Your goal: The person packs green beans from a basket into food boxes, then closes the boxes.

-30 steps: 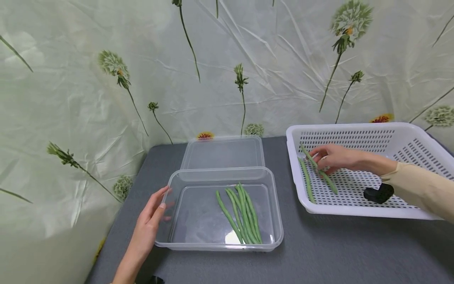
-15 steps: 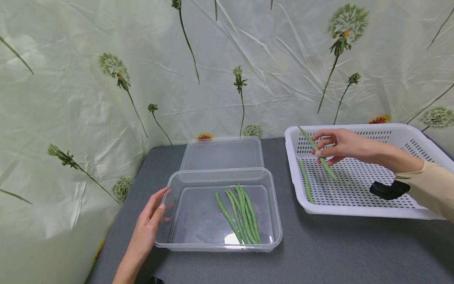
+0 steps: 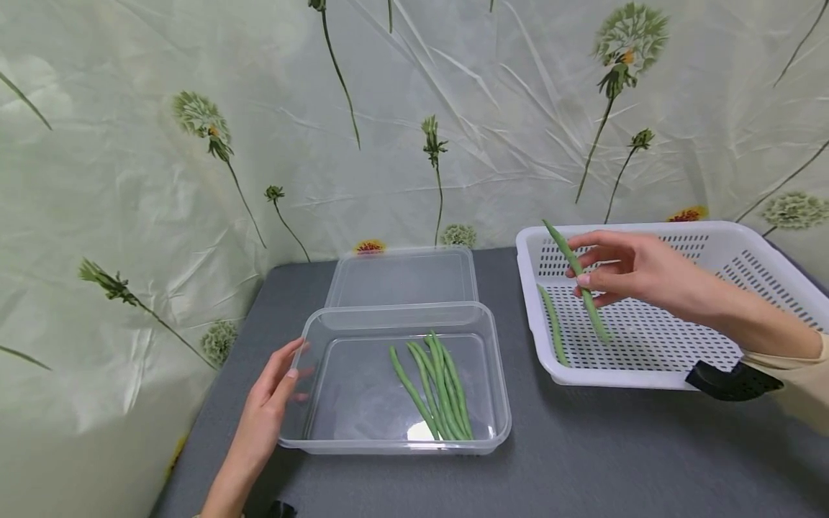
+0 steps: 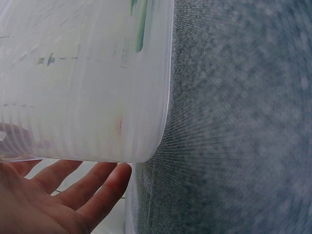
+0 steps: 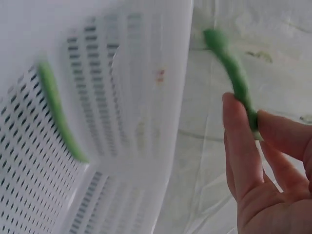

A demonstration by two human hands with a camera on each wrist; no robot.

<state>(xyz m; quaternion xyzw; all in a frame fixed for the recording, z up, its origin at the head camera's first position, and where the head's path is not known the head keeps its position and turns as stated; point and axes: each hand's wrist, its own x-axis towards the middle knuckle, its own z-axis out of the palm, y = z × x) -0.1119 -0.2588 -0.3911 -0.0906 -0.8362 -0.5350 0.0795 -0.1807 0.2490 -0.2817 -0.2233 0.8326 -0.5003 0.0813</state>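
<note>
A green bean [image 3: 588, 298] is pinched between the thumb and fingers of my right hand [image 3: 624, 270], raised over the left part of a white perforated basket [image 3: 648, 380]. The right wrist view shows the same bean [image 5: 235, 75] sticking up from the fingertips. One more bean [image 3: 553, 327] lies along the basket's left side. My left hand [image 3: 262, 403] touches the left wall of a clear plastic container [image 3: 401, 316], its fingers extended; the left wrist view has these fingers [image 4: 100, 195] against the wall. Several green beans [image 3: 443, 392] lie together in the container's right half.
Behind the container lies a clear plastic lid [image 3: 404, 277], flat on the grey cloth-covered table [image 3: 518, 467]. A flower-printed sheet [image 3: 388, 180] rises at the back and left.
My right hand has lifted the bean up from the basket floor. The left hand and the container have kept their places.
</note>
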